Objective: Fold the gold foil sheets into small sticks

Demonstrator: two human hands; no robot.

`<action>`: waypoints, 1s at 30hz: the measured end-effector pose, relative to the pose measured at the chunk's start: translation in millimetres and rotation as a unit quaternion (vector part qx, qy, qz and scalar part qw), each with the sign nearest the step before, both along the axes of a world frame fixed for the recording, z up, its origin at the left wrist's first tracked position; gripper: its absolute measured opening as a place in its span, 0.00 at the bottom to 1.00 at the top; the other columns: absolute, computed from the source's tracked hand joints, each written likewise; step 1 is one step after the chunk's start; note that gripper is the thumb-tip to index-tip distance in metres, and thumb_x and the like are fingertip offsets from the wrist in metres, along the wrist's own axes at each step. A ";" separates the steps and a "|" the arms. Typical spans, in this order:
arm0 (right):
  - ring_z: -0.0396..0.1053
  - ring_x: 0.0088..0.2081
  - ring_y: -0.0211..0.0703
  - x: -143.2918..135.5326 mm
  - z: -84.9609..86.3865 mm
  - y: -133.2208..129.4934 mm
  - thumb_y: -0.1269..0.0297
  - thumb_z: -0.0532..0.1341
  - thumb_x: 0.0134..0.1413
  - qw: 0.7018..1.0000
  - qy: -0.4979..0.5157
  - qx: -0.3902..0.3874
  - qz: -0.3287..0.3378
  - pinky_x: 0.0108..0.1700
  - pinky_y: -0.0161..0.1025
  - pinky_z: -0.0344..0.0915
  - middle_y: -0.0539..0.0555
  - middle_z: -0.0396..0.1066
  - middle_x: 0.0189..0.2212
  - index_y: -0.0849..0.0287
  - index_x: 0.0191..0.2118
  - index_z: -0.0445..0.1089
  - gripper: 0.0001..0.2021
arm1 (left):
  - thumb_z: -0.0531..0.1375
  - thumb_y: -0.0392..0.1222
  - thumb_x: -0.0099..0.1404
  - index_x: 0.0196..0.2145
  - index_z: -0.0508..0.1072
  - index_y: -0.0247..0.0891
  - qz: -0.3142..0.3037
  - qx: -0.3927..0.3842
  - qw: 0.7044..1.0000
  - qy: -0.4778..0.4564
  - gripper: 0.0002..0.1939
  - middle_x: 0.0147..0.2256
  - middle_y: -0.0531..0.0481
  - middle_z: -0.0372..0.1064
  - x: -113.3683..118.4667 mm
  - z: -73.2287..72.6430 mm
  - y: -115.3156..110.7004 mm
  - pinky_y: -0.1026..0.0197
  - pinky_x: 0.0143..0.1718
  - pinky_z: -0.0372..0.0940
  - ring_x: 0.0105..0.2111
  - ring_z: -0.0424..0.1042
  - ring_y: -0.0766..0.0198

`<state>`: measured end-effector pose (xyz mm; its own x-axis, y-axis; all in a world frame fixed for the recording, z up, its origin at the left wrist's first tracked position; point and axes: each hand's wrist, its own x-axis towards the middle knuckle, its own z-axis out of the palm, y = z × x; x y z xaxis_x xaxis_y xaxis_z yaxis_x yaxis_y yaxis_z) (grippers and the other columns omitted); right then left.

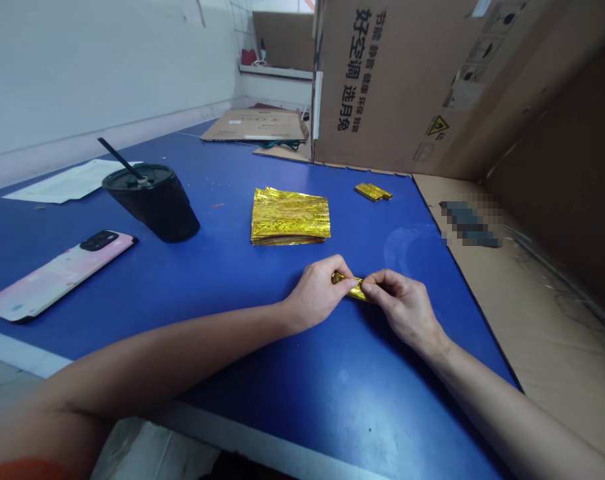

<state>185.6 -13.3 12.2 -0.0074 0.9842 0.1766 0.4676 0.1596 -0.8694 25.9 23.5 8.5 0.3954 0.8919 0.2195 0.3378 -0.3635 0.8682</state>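
Observation:
Between my two hands is a narrow folded piece of gold foil paper (357,291), held just above or on the blue table (222,360). My left hand (320,293) pinches its left end between thumb and fingers. At the right end, my right hand (405,307) pinches it the same way. Part of the foil is hidden behind my fingers. Beyond my left hand lies a stack of flat gold foil sheets (290,217). Farther off to the right are a few small folded gold foil pieces (373,193), lying side by side.
A black cup with a straw (157,203) stands at the left, near a phone in a pink-white case (62,273) and white paper (62,183). A large cardboard box (397,87) rises at the back right. Flat cardboard (257,125) lies behind; a blurred dark object (470,223) lies right.

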 end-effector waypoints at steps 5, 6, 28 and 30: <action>0.59 0.23 0.35 -1.9 1.0 -0.5 0.61 0.58 0.46 1.000 0.019 -0.014 -0.005 0.25 0.34 0.56 0.49 0.64 0.20 0.60 0.25 0.66 0.08 | 0.56 0.37 0.54 0.25 0.66 0.36 0.014 -0.008 1.000 -0.008 0.03 0.23 0.55 0.65 2.0 1.3 0.0 0.66 0.26 0.57 0.24 0.63 0.69; 0.59 0.23 0.35 -2.3 1.3 -0.4 0.61 0.59 0.46 0.999 0.027 -0.019 -0.005 0.25 0.34 0.56 0.49 0.64 0.20 0.60 0.25 0.66 0.08 | 0.56 0.37 0.54 0.24 0.66 0.35 0.017 -0.009 1.000 -0.010 0.03 0.23 0.55 0.65 2.4 1.6 -0.2 0.66 0.26 0.57 0.24 0.63 0.70; 0.59 0.19 0.33 -1.7 11.0 2.7 0.59 0.63 0.38 0.982 0.133 -0.130 0.027 0.24 0.35 0.57 0.45 0.64 0.16 0.62 0.33 0.69 0.14 | 0.56 0.37 0.52 0.23 0.65 0.35 0.016 -0.047 0.998 -0.037 0.04 0.21 0.57 0.61 3.9 0.3 -3.7 0.67 0.23 0.55 0.22 0.59 0.71; 0.60 0.19 0.34 -0.9 13.4 2.5 0.58 0.63 0.39 0.983 0.108 -0.146 0.029 0.24 0.35 0.57 0.48 0.65 0.16 0.63 0.27 0.70 0.11 | 0.56 0.37 0.52 0.23 0.65 0.35 0.013 -0.046 0.998 -0.039 0.04 0.22 0.56 0.62 3.8 0.9 -4.7 0.67 0.24 0.55 0.23 0.60 0.71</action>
